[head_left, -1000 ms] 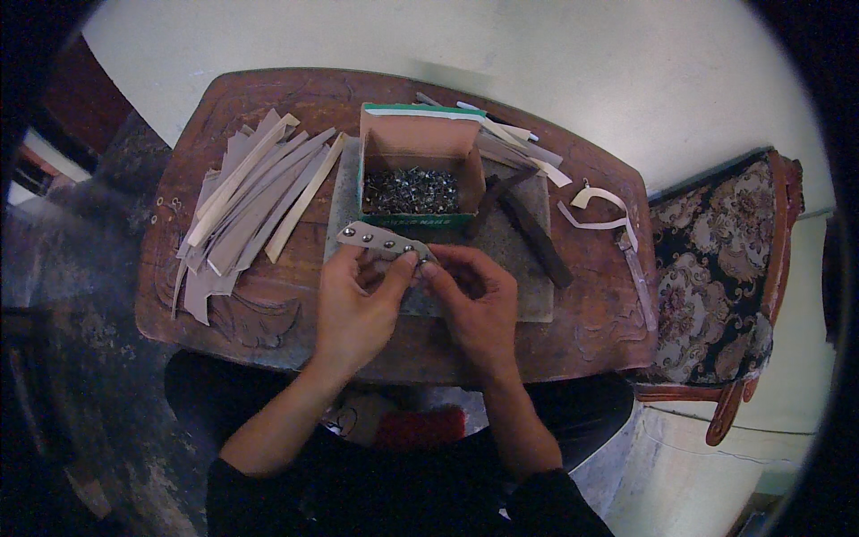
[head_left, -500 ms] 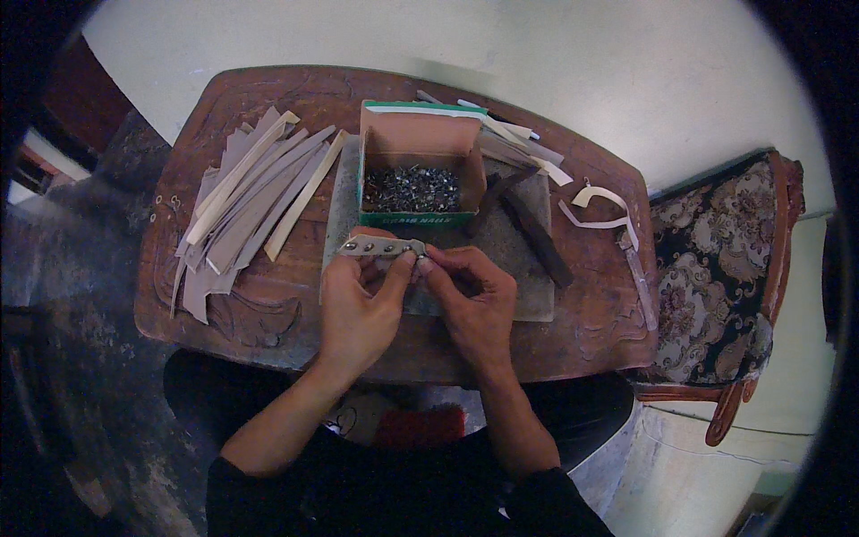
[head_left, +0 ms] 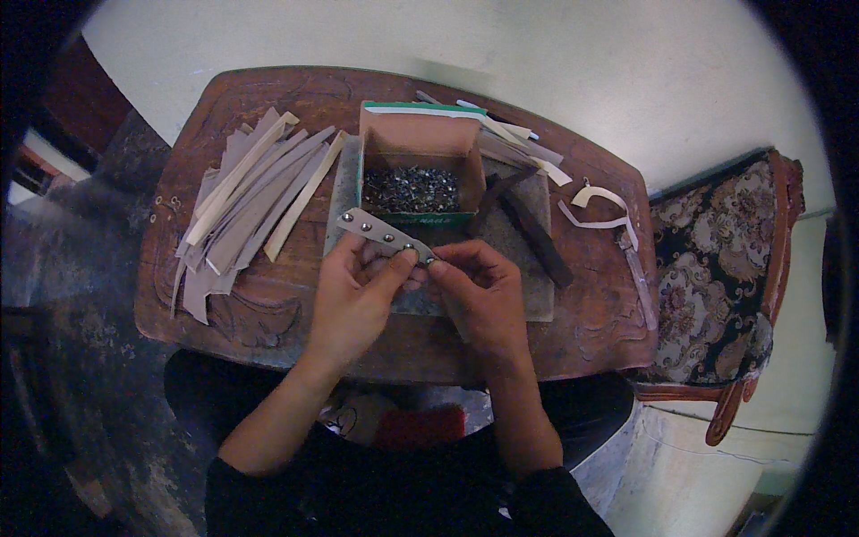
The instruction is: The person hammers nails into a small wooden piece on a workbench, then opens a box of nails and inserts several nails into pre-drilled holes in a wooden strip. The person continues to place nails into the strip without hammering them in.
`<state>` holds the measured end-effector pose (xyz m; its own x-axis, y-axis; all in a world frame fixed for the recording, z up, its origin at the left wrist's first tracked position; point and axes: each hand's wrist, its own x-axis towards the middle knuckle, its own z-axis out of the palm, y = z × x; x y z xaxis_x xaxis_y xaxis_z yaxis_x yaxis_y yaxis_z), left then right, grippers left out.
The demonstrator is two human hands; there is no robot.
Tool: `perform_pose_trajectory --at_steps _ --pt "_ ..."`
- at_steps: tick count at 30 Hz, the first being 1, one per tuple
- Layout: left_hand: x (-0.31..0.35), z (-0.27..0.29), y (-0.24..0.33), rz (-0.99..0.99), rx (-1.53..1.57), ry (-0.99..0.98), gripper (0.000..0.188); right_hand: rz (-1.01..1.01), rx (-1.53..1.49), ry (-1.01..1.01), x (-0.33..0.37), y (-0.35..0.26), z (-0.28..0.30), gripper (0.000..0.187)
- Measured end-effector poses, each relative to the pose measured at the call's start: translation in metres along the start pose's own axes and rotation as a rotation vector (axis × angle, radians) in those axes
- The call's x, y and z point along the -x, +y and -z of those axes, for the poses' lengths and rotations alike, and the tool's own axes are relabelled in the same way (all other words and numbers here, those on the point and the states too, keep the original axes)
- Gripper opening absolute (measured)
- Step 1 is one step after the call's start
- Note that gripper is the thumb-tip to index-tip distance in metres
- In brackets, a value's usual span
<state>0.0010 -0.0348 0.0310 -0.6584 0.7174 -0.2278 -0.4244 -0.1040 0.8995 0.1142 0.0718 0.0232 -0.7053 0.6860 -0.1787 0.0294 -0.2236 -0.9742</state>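
Observation:
A short grey strip (head_left: 376,230) carries a row of several round metal studs. My left hand (head_left: 360,291) pinches it from below, thumb on its face near the right part. The fingertips of my right hand (head_left: 479,282) are closed on its right end, by the last stud. Just beyond the strip stands an open green-edged cardboard box (head_left: 420,134) with a heap of small shiny metal studs (head_left: 412,188) in it. Both hands are held over the near side of a grey slab (head_left: 537,300).
Long grey and cream strips (head_left: 259,197) lie piled on the left of the carved wooden table (head_left: 608,331). Dark strips (head_left: 532,237) rest right of the box, paler offcuts (head_left: 519,139) behind them. A curled cream strip (head_left: 617,201) lies far right, near a floral-upholstered chair (head_left: 716,268).
The strip has tilted, its left end now higher and its right end lower, with the studs turned more into sight. My right hand has shifted slightly with it.

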Motion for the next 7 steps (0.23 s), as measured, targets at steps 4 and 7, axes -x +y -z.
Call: perform_pose_trajectory --at_steps 4,7 --pt "0.001 -0.001 0.000 0.027 -0.002 -0.002 0.020 -0.010 0.009 -0.013 -0.001 0.001 0.004 0.015" --pt "0.001 0.004 -0.013 -0.105 -0.078 -0.050 0.023 0.007 -0.009 0.019 -0.001 0.008 0.002 0.018"
